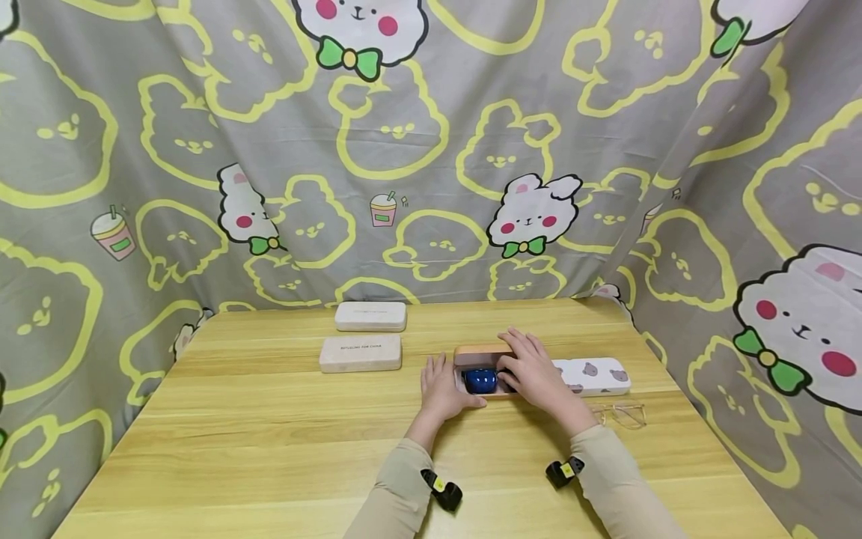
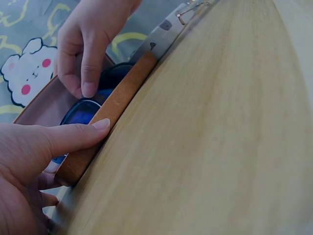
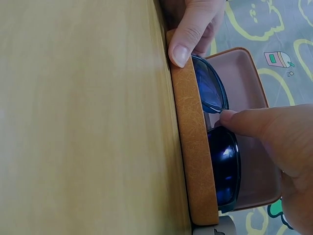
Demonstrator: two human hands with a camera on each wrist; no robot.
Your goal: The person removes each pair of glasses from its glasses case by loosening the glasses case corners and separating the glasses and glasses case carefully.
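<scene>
Head view: blue sunglasses (image 1: 481,380) lie inside the open tan case (image 1: 477,355), which sits mid-table, just left of the bear-print case (image 1: 595,374). We keep the left hand (image 1: 441,389) at the case's near left corner, thumb pressed flat on its front wall, steadying it. Our right hand (image 1: 533,368) reaches over the case, forefinger tip on the frame between the lenses, curled round nothing. Press the bridge, not the lenses, we judge. Clear spectacles (image 1: 622,413) lie near the case's right; two beige cases (image 1: 361,352) lie to its left.
</scene>
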